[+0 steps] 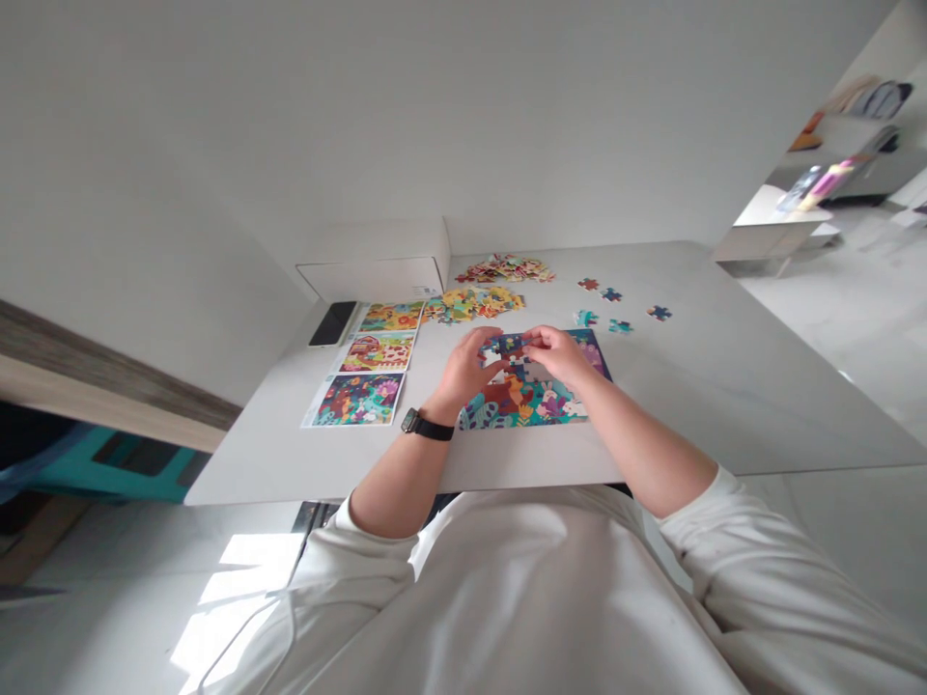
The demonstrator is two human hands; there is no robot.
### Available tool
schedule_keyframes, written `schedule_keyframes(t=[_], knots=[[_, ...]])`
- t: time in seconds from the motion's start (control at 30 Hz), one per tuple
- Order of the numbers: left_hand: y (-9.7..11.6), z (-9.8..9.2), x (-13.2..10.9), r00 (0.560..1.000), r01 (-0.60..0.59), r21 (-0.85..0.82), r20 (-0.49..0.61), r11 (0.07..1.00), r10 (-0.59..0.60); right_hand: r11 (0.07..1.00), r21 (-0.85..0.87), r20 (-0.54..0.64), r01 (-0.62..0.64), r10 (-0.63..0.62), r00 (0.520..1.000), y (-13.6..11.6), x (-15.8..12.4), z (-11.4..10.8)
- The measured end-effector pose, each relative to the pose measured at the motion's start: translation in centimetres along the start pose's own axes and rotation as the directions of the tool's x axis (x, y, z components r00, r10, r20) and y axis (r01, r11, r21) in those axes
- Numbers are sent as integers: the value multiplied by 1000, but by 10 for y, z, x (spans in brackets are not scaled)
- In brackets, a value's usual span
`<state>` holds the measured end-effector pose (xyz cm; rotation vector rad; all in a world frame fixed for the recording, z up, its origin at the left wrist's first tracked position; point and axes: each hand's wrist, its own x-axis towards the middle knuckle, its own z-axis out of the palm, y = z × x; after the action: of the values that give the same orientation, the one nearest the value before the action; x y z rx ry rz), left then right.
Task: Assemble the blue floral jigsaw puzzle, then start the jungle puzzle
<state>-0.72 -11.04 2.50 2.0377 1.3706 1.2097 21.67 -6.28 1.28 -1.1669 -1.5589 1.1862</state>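
Note:
A partly assembled jigsaw puzzle (557,410) lies in front of me, with rabbits, leaves and a brown animal in its picture. Gaps show in its upper middle part. My left hand (467,369) rests at the puzzle's upper left side, thumb and fingers apart around a gap. Over the upper middle, my right hand (556,352) has its thumb and index finger closed in a pinch at a small puzzle piece (516,355), mostly hidden by the fingertips. Several loose pieces, among them a dark blue one (659,313) and a teal one (620,326), lie beyond the puzzle to the right.
Left of the puzzle are picture sheets (360,400) in a column and a phone (334,324). Behind them stands a white box (373,280) against the wall. A yellow pile of pieces (478,303) and a reddish pile (503,269) lie at the back of the table (724,386).

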Motion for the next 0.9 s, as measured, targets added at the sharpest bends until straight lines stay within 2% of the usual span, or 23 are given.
schedule_keyframes(t=[0.2,0.33,0.47,0.7,0.77,0.9], knots=[[-6,-9,0,996,-78,130,43,989,73,998,58,33,-34,32,999,-1,-2,7],[-12,-21,2,995,-92,202,50,975,83,999,-44,-14,19,-20,1000,-1,-3,6],[-19,-30,4,995,-36,265,101,964,9,988,-148,-10,43,-44,999,0,-4,3],[-31,-25,3,988,-11,258,154,966,-30,949,-313,76,34,-11,997,0,-11,5],[-30,-23,2,986,-8,251,162,968,-34,928,-363,91,77,-47,995,-1,-12,6],[-26,-22,2,982,-14,224,186,974,-29,868,-428,161,254,-203,966,-4,-15,8]])
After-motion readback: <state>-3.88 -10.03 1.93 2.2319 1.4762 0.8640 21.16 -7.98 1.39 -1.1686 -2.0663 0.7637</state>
